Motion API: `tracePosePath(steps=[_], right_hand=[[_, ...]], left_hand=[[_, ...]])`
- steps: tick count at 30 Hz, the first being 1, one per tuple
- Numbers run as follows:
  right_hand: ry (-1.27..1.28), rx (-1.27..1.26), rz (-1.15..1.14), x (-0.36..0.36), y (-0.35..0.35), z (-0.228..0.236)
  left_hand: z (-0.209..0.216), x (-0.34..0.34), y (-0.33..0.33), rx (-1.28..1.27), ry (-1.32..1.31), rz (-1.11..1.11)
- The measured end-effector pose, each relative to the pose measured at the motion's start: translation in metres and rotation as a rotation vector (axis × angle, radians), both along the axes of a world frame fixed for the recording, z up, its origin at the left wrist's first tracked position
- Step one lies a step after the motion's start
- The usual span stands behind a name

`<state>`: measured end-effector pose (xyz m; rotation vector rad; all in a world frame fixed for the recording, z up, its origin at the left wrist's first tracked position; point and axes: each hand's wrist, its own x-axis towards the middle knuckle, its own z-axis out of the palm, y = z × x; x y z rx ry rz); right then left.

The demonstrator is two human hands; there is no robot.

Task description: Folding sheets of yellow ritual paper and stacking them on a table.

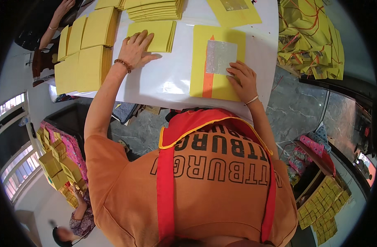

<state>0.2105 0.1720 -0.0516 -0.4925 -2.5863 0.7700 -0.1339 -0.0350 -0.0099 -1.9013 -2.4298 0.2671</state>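
Yellow stack [163,35] under my spread left hand [135,50]; clear sheet [220,55] at my curled right hand [244,80], pinch unclear. I'd judge this placing; next calls for squaring it.

Everything points to a workshop where paper goods are made by hand. A white bench [172,78] carries a yellow sheet [225,89] and neat yellow stacks [79,70]; beside it at the right lies a yellow heap [312,45] with red strings. More yellow bundles [324,201] sit at the lower right, and yellow piles [52,166] at the lower left, where a co-worker [82,222] reaches toward them. Another person's arm [52,31] shows at the upper left. The wearer has a red apron [184,127]; the floor [301,99] is grey.
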Motion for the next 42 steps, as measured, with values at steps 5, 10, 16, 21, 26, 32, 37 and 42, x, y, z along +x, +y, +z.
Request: tracePosePath(steps=[5,10,16,21,26,32,37,42], right_hand=[[0.016,-0.046,-0.011,0.003,0.001,-0.007],[0.039,-0.129,-0.020,0.000,0.002,-0.011],[0.017,-0.210,-0.002,0.002,0.007,-0.015],[0.078,-0.420,0.074,0.002,0.019,-0.017],[0.118,-0.549,0.121,0.002,0.023,-0.020],[0.146,-0.572,0.081,0.002,0.020,-0.017],[0.174,-0.572,0.112,0.001,0.022,-0.019],[0.167,-0.583,0.096,0.001,0.020,-0.021]], left_hand=[[0.024,0.045,0.015,0.088,0.027,-0.034],[0.007,0.144,0.021,0.284,-0.527,-0.382],[0.004,0.162,0.021,0.268,-0.558,-0.422],[0.001,0.152,0.027,0.257,-0.900,-0.285],[0.006,0.148,0.030,0.206,-0.970,-0.173],[0.004,0.146,0.031,0.163,-0.981,-0.123],[0.007,0.148,0.031,0.122,-1.100,0.052],[0.003,0.145,0.031,0.124,-1.192,0.165]])
